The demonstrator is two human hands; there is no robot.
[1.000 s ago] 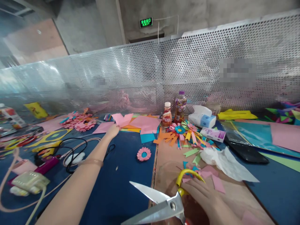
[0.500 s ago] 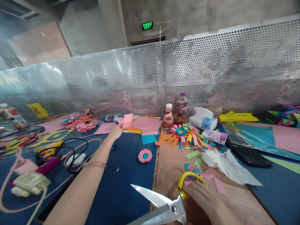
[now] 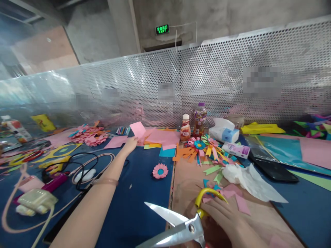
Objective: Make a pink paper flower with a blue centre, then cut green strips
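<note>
My left hand [image 3: 130, 144] reaches far over the blue table and pinches a pink paper sheet [image 3: 138, 130], which stands partly raised. Just right of it lies a stack of coloured paper [image 3: 165, 137], pink on top with orange, yellow and blue edges showing. Near the front, my right hand [image 3: 224, 213] is closed round the yellow handle of a pair of scissors [image 3: 191, 228], whose blades are spread and point left. A pink paper rosette [image 3: 160, 171] with a blue centre lies between the hands.
Pink paper flowers [image 3: 90, 135] are heaped at the back left. Cables [image 3: 82, 168] and a white adapter [image 3: 37, 200] spread across the left. Two drink bottles [image 3: 185, 129], a tissue pack [image 3: 224, 133], ribbon flowers [image 3: 200, 144], a crumpled tissue [image 3: 252, 181] and a black phone [image 3: 275, 170] stand or lie to the right.
My left hand has shifted slightly right and nearer the back with the pink sheet, which now tilts the other way. The stack has slid a little right. My right hand stays with the scissors.
</note>
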